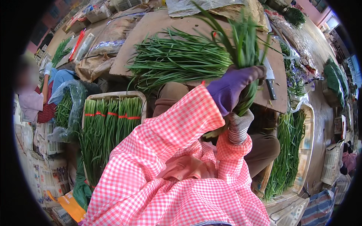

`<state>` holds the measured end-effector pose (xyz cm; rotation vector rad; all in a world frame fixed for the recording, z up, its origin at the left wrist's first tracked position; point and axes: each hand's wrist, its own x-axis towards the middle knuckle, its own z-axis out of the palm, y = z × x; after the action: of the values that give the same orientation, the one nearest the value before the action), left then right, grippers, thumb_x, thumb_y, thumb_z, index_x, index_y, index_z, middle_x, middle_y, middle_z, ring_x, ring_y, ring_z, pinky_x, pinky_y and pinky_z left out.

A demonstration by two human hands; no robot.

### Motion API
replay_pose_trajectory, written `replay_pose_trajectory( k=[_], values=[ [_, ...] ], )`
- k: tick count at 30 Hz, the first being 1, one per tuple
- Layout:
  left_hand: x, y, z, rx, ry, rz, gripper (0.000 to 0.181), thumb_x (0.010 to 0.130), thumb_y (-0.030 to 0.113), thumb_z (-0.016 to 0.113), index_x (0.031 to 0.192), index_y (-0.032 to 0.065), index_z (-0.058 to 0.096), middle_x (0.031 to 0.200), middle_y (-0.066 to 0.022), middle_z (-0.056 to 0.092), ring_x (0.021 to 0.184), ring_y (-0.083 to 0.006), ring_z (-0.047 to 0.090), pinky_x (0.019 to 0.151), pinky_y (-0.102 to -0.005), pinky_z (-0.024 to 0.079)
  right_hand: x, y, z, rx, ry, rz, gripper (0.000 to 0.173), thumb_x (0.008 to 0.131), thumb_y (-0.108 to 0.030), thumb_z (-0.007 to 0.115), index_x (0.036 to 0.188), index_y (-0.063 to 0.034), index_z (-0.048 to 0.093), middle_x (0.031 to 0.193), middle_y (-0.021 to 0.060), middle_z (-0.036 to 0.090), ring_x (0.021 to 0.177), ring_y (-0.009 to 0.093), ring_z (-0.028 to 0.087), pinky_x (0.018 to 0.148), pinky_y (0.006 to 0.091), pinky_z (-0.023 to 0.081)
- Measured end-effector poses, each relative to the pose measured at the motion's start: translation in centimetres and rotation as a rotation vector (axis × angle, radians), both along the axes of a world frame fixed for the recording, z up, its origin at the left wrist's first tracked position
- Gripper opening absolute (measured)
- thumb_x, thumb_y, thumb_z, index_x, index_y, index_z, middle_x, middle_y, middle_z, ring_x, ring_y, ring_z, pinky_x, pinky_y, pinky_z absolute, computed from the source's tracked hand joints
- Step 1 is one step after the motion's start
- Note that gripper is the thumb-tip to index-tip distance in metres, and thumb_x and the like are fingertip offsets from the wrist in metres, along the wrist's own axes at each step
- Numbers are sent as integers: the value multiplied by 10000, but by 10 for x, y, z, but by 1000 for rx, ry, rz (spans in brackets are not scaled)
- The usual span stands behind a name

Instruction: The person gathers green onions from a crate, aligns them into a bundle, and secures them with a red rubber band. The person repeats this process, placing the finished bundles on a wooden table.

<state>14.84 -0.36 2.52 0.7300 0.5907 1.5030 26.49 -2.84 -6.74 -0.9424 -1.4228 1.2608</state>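
My left hand (230,87), in a purple glove, grips an upright bunch of long flat green leaves (244,48), likely garlic chives; their tops are blurred. Below it, my right hand shows mainly as a striped knit cuff (240,127). Its fingers are hidden behind the leaves and the left hand. A large loose pile of the same leaves (181,58) lies on a brown board (127,60) in front of me. Right of the bunch, a knife with a black handle (271,89) rests on the board, its blade partly covered by the leaves.
To my left, a crate (144,103) holds several bundles tied with red bands. Another crate (309,132) with loose greens stands on my right. A person (31,104) sits at far left beside a clear plastic bag of greens (66,106). Sacks (109,36) lie beyond the board.
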Motion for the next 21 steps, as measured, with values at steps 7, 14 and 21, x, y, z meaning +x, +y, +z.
replay_pose_trajectory(
  k=[7, 14, 21],
  values=[
    [-35, -12, -12, -15, 463, 67, 858, 733, 316, 718, 1339, -63, 244, 1319, -213, 374, 1188, -267, 416, 979, -339, 366, 35, 11, 22, -242, 345, -47, 406, 780, -214, 575, 1038, 99, 547, 758, 130, 619, 601, 176, 588, 557, 276, 483],
    [-7, -50, -147, -158, 473, -439, 604, 791, 266, 654, 1276, 10, 402, 1155, -138, 540, 1058, -195, 516, 893, -298, 402, 47, 45, -14, -202, 288, -15, 439, 882, -340, 505, 1013, 73, 575, 785, 123, 635, 645, 162, 598, 595, 270, 491],
    [18, -72, -172, -432, -386, -628, 285, 822, 126, 596, 1083, 37, 526, 949, -79, 606, 920, -200, 601, 807, -360, 495, 69, 46, -44, 2, -263, 33, 332, 927, -202, 444, 1216, -60, 525, 684, -40, 508, 486, 13, 383, 411, 154, 311]
  ],
)
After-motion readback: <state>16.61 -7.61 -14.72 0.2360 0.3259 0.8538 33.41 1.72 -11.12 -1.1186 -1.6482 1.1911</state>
